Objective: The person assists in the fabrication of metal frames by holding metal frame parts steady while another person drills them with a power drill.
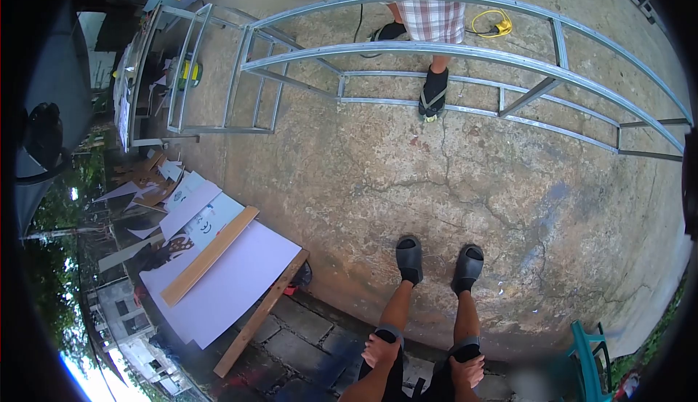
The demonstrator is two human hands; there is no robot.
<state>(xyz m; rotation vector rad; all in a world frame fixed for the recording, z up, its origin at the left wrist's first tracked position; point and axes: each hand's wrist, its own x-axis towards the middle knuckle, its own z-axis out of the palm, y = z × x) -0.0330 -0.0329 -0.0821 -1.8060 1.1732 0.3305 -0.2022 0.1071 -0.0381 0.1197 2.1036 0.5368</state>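
The head view looked down on my two bare hands, each laid open on a knee: the left hand (382, 351) over my left knee (390, 335), the right hand (468, 371) over my right knee (466, 350), the fingers curved down the outer sides. I saw no tool in either. The long, silvery metal frame (502, 58) stood straight ahead of them, beyond my dark grey open-toed shoes (409, 262), its long axis running crosswise from left to right; I couldn't say that either hand was nearer it. Cracked, stained concrete floor (407, 184) lay between. At the frame's far side stood a person in plaid shorts (436, 20), one foot in a black sock and thong sandal (434, 95) reaching across the lower rails on my side. A bright yellow cord (498, 27) lay on the floor behind the frame. Ahead and to my left was a smaller metal frame (233, 130). Nearer my left hand than my right were flat white sheets (240, 278) with a tan wooden board (211, 256) across them and a narrow brown plank (262, 315) along their edge; a green plastic chair (587, 351) was off beyond my right hand.
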